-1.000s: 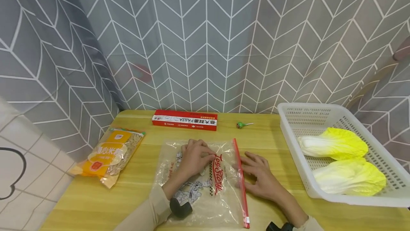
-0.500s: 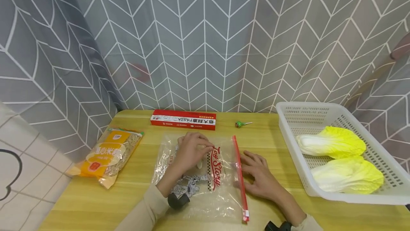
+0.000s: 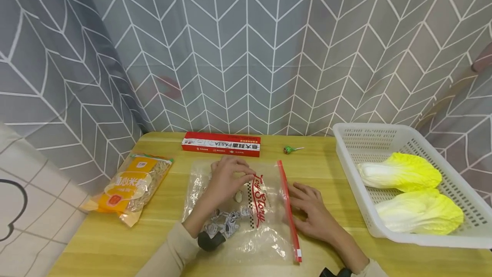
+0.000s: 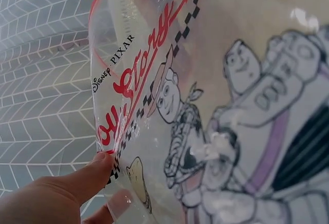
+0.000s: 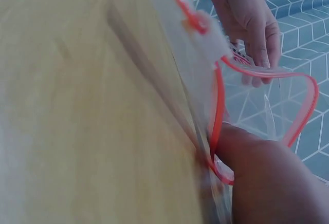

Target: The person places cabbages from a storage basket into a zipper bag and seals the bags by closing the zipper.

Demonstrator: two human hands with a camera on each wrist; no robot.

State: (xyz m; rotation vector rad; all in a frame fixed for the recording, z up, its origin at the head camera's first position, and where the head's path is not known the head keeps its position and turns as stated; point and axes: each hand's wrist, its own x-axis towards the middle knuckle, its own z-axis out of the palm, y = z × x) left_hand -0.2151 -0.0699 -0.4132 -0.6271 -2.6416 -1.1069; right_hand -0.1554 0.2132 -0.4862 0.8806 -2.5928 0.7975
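bag (image 3: pixel 238 213) flat, red zip edge (image 3: pixel 287 208) running near-to-far

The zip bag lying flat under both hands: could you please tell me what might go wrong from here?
1. The left hand lifts the thin film of the zip bag; the right wrist view shows the red zip mouth gaping, and it might fall shut if the grip slips.
2. The right hand lies flat by the zip strip, so the bag may slide on the smooth wooden table.
3. The lollipop lies loose beyond the bag; a sweep could knock it.
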